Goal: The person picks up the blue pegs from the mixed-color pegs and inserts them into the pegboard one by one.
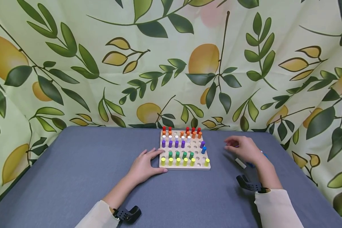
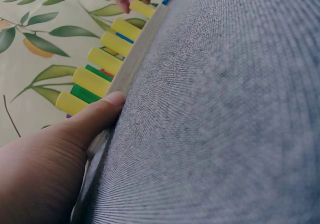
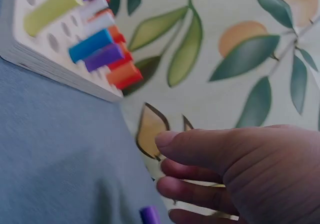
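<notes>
A wooden pegboard (image 1: 185,168) holds rows of coloured pegs, red at the back and yellow (image 1: 178,161) at the front. My left hand (image 1: 143,166) grips its near left corner, thumb along the front edge and fingers at the left side. My right hand (image 1: 245,149) hovers right of the board, thumb and fingers loosely bent with a gap between them. A purple peg (image 3: 150,215) shows beside its fingertips in the right wrist view, apart from them. Below that hand a white peg (image 1: 240,163) lies on the table.
Blue pegs (image 1: 251,165) lie by the right forearm, partly hidden by it. The blue-grey table (image 1: 82,164) ends at a leaf-and-fruit patterned cloth (image 1: 125,95) behind. Holes show between pegs on the board's right side. Each wrist wears a black camera (image 1: 128,214).
</notes>
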{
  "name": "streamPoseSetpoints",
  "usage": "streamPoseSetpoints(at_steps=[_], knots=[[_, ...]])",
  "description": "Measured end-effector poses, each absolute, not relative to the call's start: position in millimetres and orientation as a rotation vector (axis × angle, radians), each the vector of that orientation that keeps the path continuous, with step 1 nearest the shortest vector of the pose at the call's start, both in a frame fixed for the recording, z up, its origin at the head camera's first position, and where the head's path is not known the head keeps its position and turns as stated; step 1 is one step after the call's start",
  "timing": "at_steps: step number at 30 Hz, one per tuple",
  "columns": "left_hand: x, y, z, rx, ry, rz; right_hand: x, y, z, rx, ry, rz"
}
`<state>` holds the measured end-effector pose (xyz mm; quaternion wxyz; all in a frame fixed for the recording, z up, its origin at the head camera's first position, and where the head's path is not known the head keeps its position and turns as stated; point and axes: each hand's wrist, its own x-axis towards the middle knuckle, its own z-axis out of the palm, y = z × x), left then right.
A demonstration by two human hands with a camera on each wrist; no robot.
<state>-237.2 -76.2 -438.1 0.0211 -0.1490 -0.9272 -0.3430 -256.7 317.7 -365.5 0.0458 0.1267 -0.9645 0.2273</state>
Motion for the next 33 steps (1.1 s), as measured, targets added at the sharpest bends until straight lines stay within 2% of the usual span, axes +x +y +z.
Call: streamPoseSetpoints(at_steps=[14,33], knots=[[-238,-75,-438,-0.433,-2.899,-1.05,-253,353,-364,0.265,-2.975,0.614],[-236,-76,-435,-0.451,-2.888,-1.065,-249,388,-385,0.224,-2.999,0.646]])
